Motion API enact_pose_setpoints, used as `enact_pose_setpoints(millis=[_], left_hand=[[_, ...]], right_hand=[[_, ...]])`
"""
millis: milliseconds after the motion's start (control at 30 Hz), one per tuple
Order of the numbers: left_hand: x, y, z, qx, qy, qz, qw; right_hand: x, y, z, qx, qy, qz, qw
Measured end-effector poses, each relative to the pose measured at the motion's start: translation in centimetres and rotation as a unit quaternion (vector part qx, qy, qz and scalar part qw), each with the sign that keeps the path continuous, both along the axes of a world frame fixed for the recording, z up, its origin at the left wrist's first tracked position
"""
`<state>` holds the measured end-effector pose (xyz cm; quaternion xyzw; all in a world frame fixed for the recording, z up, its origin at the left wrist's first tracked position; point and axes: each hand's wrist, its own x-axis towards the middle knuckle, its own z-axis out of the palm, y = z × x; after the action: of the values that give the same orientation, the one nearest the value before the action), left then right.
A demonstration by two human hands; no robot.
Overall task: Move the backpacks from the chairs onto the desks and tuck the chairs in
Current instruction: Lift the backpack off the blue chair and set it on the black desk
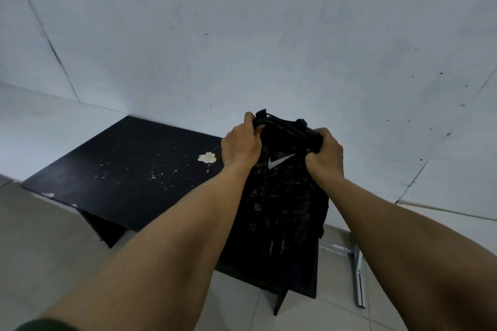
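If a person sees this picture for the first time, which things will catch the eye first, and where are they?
In the middle, the left hand and the right hand both grip the top of a black backpack with a white swoosh logo. To its left a black desk stands in the corner against the pale wall, its top chipped with white spots.

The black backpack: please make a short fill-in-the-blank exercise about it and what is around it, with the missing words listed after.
1. The left hand and the right hand both grip the ____ of the black backpack.
2. The logo on the backpack is ____ in colour.
3. The desk with chipped paint stands against the ____.
4. The backpack is gripped with ____ hands.

Missing words: top; white; wall; two
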<state>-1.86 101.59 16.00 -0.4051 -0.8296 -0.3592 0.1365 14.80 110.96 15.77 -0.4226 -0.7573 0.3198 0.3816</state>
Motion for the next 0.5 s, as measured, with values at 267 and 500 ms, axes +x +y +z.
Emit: enact_pose_setpoints(millis=[267, 500], left_hand=[[-3.1, 8.5, -2.9, -0.034, -0.028, -0.042, 0.998], [-5.4, 14.1, -3.4, -0.044, -0.042, -0.067, 0.996]], right_hand=[[-2.3, 6.4, -2.7, -0.032, -0.024, -0.016, 0.999], [-3.7, 11.3, -3.0, -0.026, -0.033, -0.027, 0.999]])
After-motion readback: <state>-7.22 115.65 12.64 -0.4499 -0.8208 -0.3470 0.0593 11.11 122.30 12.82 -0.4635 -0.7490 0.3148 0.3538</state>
